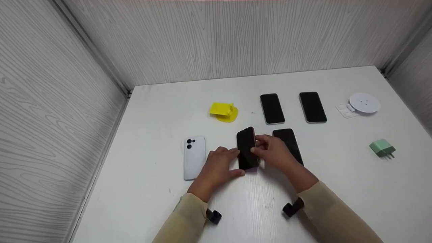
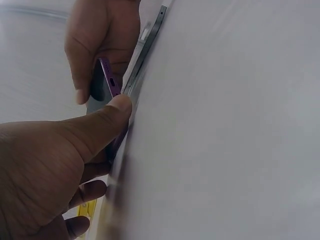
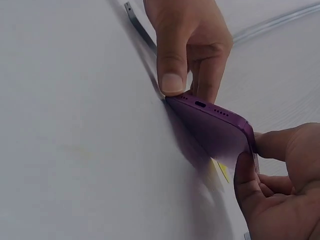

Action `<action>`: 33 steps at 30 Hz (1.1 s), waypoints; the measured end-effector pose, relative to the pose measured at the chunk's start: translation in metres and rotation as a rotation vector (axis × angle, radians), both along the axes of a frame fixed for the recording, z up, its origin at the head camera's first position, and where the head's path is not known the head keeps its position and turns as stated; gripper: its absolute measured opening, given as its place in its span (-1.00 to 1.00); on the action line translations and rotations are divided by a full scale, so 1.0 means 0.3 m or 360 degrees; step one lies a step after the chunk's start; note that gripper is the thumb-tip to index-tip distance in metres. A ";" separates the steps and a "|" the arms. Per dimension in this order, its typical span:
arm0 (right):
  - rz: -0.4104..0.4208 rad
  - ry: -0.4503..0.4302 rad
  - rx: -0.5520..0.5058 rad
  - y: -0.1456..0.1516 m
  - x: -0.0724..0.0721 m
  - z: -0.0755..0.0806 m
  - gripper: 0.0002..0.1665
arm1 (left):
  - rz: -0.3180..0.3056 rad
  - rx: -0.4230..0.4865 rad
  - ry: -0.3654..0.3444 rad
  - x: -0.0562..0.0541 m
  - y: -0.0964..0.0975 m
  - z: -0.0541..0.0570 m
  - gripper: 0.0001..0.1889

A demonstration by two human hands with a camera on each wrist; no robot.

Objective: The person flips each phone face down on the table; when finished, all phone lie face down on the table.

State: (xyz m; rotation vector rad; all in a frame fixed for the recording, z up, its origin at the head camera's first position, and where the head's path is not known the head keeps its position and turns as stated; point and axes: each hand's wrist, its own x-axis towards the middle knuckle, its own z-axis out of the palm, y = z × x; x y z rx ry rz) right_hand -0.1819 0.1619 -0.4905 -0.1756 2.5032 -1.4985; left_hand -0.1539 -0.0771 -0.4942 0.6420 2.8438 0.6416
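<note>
A smartphone (image 1: pixel 243 143) with a dark screen and purple frame is tilted between both hands, its right side raised off the table. My right hand (image 1: pixel 275 152) pinches the raised right edge between thumb and fingers, as the right wrist view also shows. On the lower left side, my left hand (image 1: pixel 217 165) holds the phone, thumb (image 3: pixel 172 84) at the bottom corner and fingertips along the left edge. The phone's bottom edge (image 3: pixel 200 104), with its charging port, faces the wrist cameras. A white phone (image 1: pixel 194 158) lies face down beside the left hand. Another black phone (image 1: pixel 289 141) is partly hidden behind the right hand.
Beyond the hands stands a yellow folding phone stand (image 1: pixel 221 109). Two dark-screened phones (image 1: pixel 272 108) lie at the back. On the right are a white stand with a round base (image 1: pixel 364 103) and a green charger plug (image 1: pixel 382 147). Grey wood-grain panels (image 1: pixel 236 40) enclose the white table (image 1: pixel 145 189).
</note>
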 end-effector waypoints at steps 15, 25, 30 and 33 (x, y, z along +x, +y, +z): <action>0.0083 -0.0036 -0.0225 0.009 0.128 -0.002 -0.23 | -0.0046 0.0049 -0.0009 -0.011 -0.003 0.009 -0.23; 0.0019 -0.0032 -0.0317 -0.024 0.150 -0.007 -0.28 | 0.0012 0.0172 -0.0293 -0.083 0.001 0.076 -0.34; 0.0021 0.0033 -0.0347 -0.062 0.160 -0.015 -0.30 | 0.0181 0.0185 -0.0470 -0.145 0.023 0.114 -0.19; 0.0038 0.0075 -0.0352 -0.083 0.164 -0.022 -0.29 | 0.0190 0.0126 -0.0486 -0.184 0.029 0.134 -0.18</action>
